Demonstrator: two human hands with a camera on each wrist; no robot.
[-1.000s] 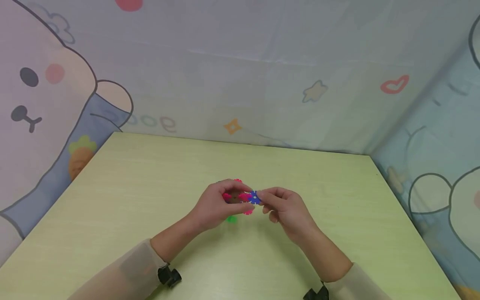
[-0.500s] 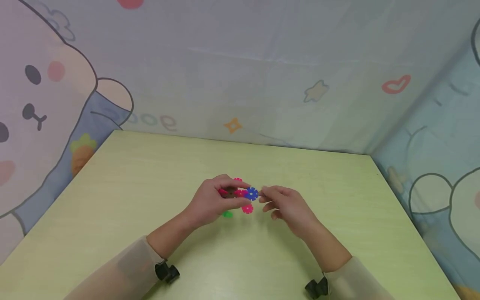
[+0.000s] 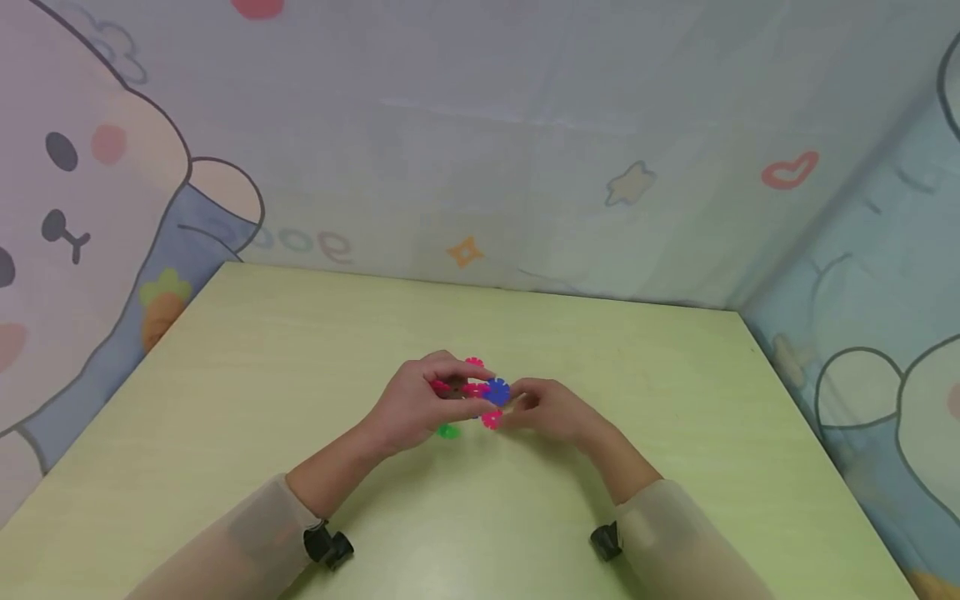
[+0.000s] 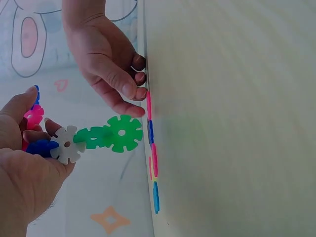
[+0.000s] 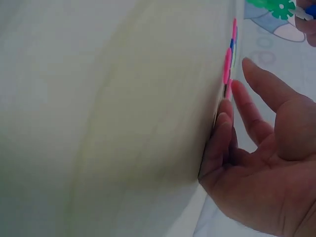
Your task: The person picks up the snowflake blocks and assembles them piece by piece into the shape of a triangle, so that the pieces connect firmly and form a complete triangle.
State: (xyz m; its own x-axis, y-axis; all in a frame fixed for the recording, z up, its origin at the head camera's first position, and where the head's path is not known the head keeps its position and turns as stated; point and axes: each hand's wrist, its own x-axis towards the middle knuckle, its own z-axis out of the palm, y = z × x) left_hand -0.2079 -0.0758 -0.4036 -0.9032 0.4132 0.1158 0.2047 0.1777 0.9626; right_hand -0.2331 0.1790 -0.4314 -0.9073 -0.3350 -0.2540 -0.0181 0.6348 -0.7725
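Note:
My left hand (image 3: 416, 404) grips a joined string of notched plastic snowflake discs above the table. A blue disc (image 3: 497, 392) sits at its right end, beside a pink disc (image 3: 474, 389). In the left wrist view a white disc (image 4: 67, 144) and a green disc (image 4: 123, 133) stick out from that hand. My right hand (image 3: 558, 410) is low by the table, thumb and forefinger apart, fingertips right at loose discs. Edge-on in the right wrist view, a pink disc (image 5: 227, 65) lies close to the fingertips. The left palm hides part of the string.
More loose discs lie flat on the pale table (image 3: 637, 467), among them a light blue disc (image 4: 156, 197). A printed cloth (image 3: 525, 167) hangs behind the table's far edge. Each sleeve carries a black wrist camera (image 3: 327, 546).
My right hand has let go of the blue disc and moved left and down to the loose discs. The left hand, still holding the string, has shifted slightly left.

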